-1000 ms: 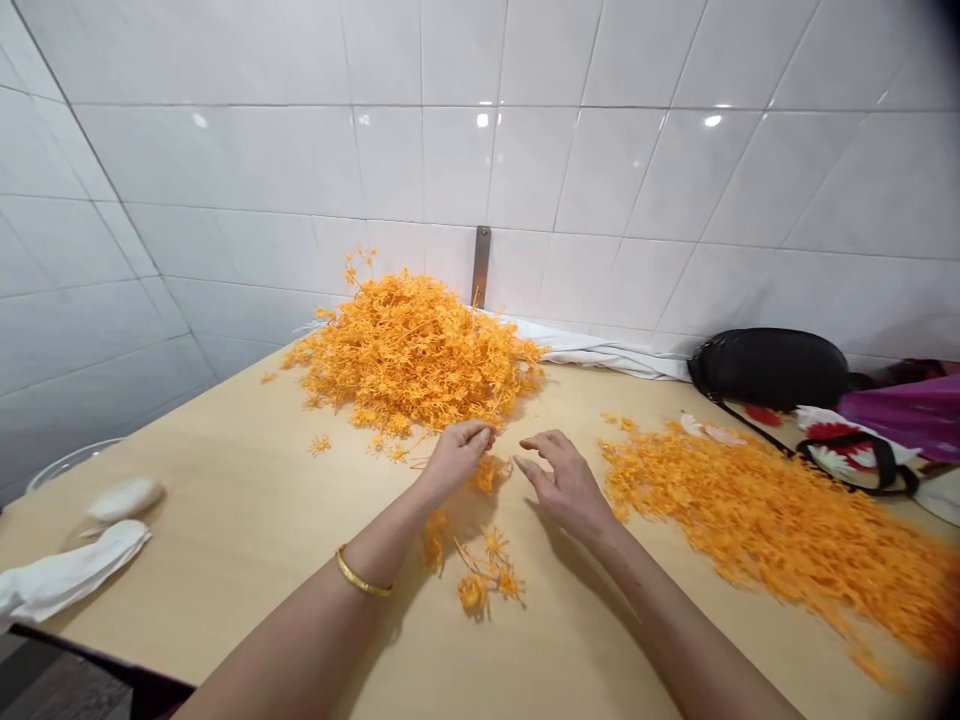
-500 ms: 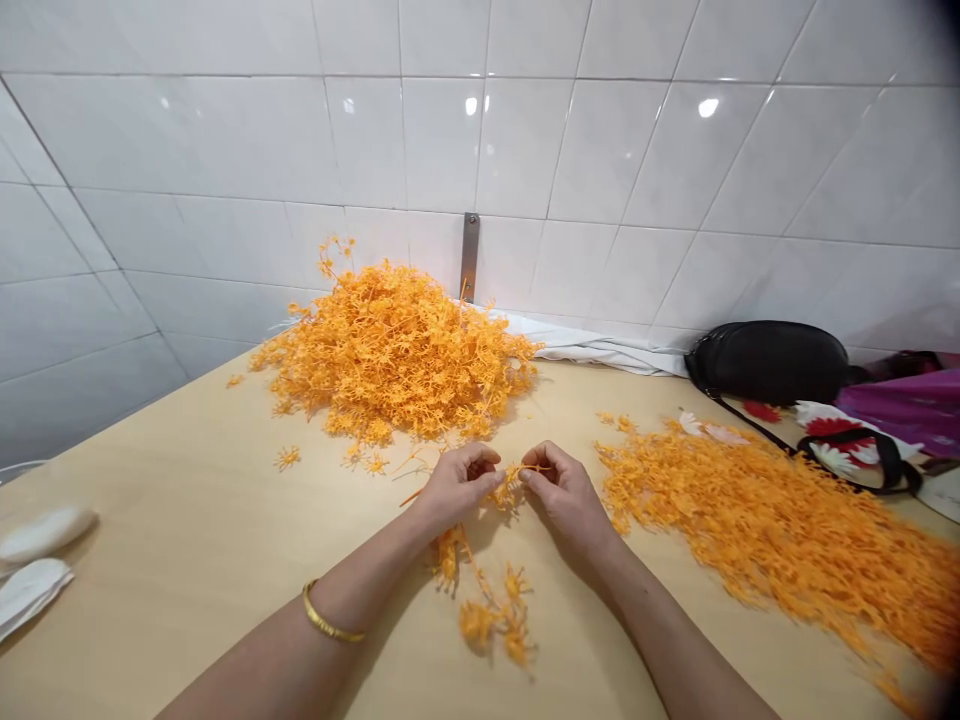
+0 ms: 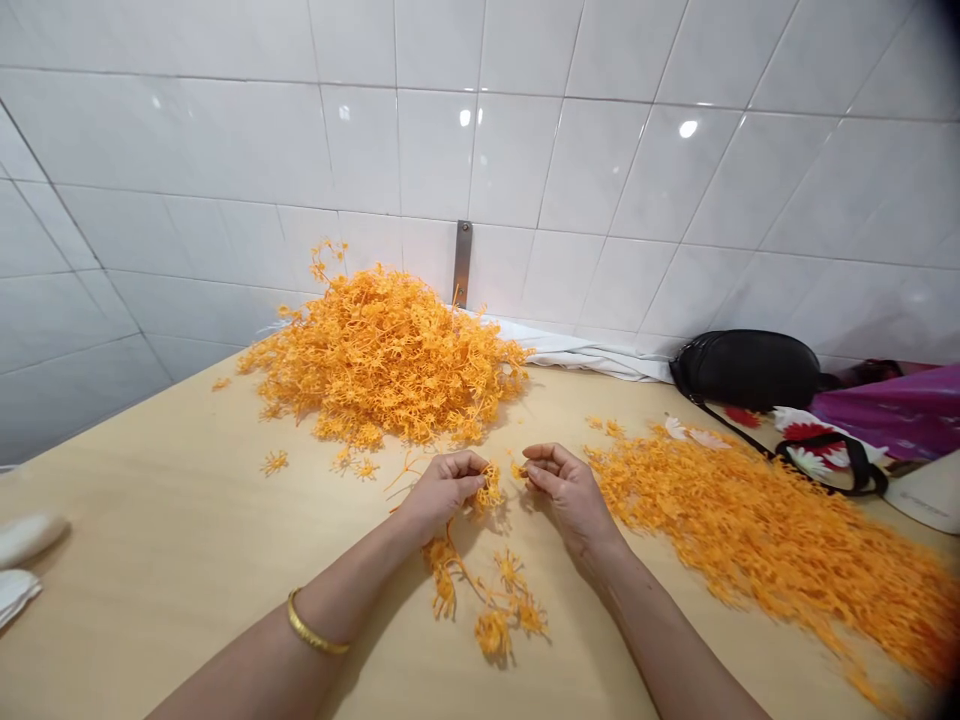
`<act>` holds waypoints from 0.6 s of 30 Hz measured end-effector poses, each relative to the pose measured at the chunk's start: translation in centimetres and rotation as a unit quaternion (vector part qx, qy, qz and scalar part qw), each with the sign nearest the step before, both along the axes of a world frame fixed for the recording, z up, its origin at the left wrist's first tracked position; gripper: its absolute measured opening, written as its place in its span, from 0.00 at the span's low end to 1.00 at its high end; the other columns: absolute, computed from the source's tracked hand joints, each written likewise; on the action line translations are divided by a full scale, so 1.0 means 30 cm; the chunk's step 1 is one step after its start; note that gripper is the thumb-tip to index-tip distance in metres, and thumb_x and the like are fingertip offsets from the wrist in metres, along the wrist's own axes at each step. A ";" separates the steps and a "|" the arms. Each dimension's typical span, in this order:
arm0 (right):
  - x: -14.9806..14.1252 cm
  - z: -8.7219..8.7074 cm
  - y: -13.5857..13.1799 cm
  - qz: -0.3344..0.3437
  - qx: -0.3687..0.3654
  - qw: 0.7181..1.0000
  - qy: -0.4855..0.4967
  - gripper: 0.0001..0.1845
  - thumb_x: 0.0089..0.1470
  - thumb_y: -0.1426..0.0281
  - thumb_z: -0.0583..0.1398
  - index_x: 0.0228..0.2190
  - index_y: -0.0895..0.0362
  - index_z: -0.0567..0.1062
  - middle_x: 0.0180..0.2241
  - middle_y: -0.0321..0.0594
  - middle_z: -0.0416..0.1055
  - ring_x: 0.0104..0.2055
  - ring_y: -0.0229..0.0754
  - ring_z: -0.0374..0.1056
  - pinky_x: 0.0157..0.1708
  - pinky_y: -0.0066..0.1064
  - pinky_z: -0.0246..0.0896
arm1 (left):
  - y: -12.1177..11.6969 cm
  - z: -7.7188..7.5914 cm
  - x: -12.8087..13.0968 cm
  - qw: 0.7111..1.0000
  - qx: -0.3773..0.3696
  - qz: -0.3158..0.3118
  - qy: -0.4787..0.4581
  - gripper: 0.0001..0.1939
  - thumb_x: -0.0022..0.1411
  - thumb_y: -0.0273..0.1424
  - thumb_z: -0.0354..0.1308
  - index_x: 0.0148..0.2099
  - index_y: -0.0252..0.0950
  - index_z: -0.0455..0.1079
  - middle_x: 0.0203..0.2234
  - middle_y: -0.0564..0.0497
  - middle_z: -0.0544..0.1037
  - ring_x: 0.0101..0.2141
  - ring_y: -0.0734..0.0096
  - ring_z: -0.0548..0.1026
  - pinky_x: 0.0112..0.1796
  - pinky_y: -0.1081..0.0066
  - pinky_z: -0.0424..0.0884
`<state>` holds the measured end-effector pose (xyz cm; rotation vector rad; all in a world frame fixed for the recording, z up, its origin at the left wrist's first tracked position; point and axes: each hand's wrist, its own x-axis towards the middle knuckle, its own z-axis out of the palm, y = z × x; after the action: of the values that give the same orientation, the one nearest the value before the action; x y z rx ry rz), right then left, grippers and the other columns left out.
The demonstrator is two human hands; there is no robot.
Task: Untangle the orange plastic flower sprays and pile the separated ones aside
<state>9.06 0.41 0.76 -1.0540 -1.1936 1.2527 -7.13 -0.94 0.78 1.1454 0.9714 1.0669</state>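
Two bare hands work near the centre of the frame, held a little apart above a pale wooden table [image 3: 187, 500]. The left hand [image 3: 446, 485] has its thumb and forefinger pinched together on a small orange bunch [image 3: 489, 488], which sticks out toward the right of the frame. The right hand [image 3: 566, 490] faces it with a narrow pinch on a small orange flower [image 3: 517, 468] at its fingertips; the other fingers are curled. Below the hands, at the lower centre, a loose orange sprig [image 3: 495, 632] lies on the table, its star-shaped heads spread out. A tall orange pile [image 3: 390, 360] stands left of centre, behind the left hand, with a few single heads scattered near its front edge. Another orange heap [image 3: 765, 510], lower and longer, stretches from beside the right hand to the right edge. Behind that heap sit a black bag [image 3: 750, 370], some red and white flowers [image 3: 814, 436] and a purple bag [image 3: 892, 410]. A gold bangle [image 3: 309, 630] circles the left forearm. White cloth [image 3: 585, 355] runs along the foot of the tiled wall [image 3: 600, 150], under a metal strip [image 3: 462, 265].
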 end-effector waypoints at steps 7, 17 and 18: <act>-0.022 -0.004 -0.016 0.065 -0.008 0.998 0.024 0.17 0.40 0.60 0.60 0.32 0.58 0.71 0.27 0.37 0.66 0.24 0.32 0.59 0.24 0.26 0.54 | 0.003 -0.016 0.001 0.999 0.021 -0.013 0.023 0.11 0.45 0.36 0.56 0.25 0.32 0.65 0.15 0.57 0.62 0.16 0.83 0.56 0.19 0.78 0.51; -0.045 0.007 -0.032 0.070 -0.041 0.997 0.012 0.23 0.33 0.67 0.64 0.36 0.56 0.68 0.22 0.30 0.63 0.24 0.32 0.59 0.26 0.26 0.53 | -0.005 -0.003 0.003 0.994 0.058 -0.022 0.087 0.13 0.48 0.37 0.54 0.22 0.32 0.63 0.13 0.59 0.57 0.16 0.84 0.52 0.18 0.77 0.47; -0.043 0.006 -0.030 0.060 -0.050 0.997 0.024 0.23 0.34 0.66 0.63 0.36 0.56 0.67 0.21 0.30 0.63 0.23 0.32 0.59 0.25 0.25 0.52 | -0.006 -0.001 0.003 0.994 0.061 -0.023 0.091 0.13 0.49 0.38 0.54 0.22 0.32 0.63 0.12 0.59 0.57 0.16 0.84 0.52 0.19 0.78 0.48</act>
<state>7.77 -0.50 0.94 -1.0302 -1.1822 1.4364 -7.05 -1.11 0.75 1.3780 1.0273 1.0095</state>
